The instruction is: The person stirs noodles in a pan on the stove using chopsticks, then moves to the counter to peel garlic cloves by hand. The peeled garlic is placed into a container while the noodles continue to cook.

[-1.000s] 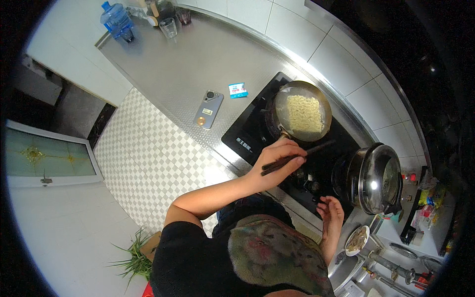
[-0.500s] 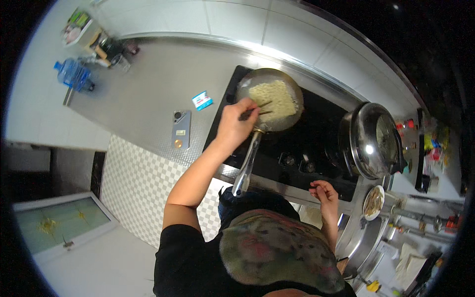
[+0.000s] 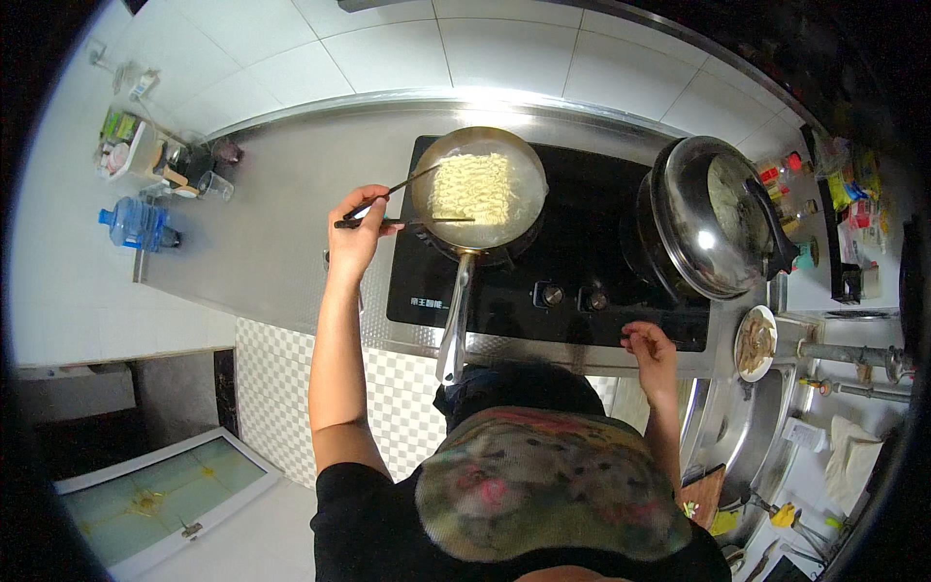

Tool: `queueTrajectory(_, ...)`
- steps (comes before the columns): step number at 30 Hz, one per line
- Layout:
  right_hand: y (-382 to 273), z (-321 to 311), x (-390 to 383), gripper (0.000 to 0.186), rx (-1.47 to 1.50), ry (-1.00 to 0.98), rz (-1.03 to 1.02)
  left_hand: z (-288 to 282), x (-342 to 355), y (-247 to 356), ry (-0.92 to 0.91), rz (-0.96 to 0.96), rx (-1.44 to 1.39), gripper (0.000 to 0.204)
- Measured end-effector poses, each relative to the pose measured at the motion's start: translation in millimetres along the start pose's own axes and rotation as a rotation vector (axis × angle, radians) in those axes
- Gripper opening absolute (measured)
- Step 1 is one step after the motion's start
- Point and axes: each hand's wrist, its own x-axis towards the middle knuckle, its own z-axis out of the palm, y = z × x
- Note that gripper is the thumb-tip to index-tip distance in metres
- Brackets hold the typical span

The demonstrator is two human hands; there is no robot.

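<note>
My left hand point(image 3: 357, 238) is closed around a pair of dark chopsticks point(image 3: 420, 177), spread apart in a V. Their tips reach over a frying pan point(image 3: 531, 184) on the left side of the cooktop. A square block of pale instant noodles point(image 3: 473, 187) lies in the pan, in what looks like clear liquid. The pan's metal handle point(image 3: 458, 310) points toward me. My right hand point(image 3: 650, 351) hovers by the cooktop's front edge, fingers loosely bent and holding nothing. A phone is mostly hidden behind my left forearm.
A large lidded pot point(image 3: 713, 218) stands on the right of the black cooktop point(image 3: 582, 223). Beyond it are bottles point(image 3: 784, 175), a plate of food point(image 3: 755, 342) and a sink point(image 3: 756, 417). A blue water jug point(image 3: 134, 223) sits at the counter's far left.
My left hand has moved left, away from the pan's middle, and the chopsticks have spread wider. The view has shifted, and the phone and small blue packet are now covered by my left arm.
</note>
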Motion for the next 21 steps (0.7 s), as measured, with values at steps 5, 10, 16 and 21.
queueTrajectory(5,-4,1,8,0.013,0.03,-0.014,-0.027,12,6,-35,0.024,-0.026,-0.035,0.024)
queueTrajectory(10,-5,6,2,0.012,0.02,-0.008,0.016,12,21,-65,0.284,-0.025,-0.201,0.03)
queueTrajectory(16,3,9,-7,0.012,0.058,0.01,0.016,9,26,-80,0.386,-0.212,-0.496,0.028)
queueTrajectory(21,9,6,-10,0.012,0.011,0.025,-0.04,8,27,-91,0.346,-0.398,-0.821,0.029)
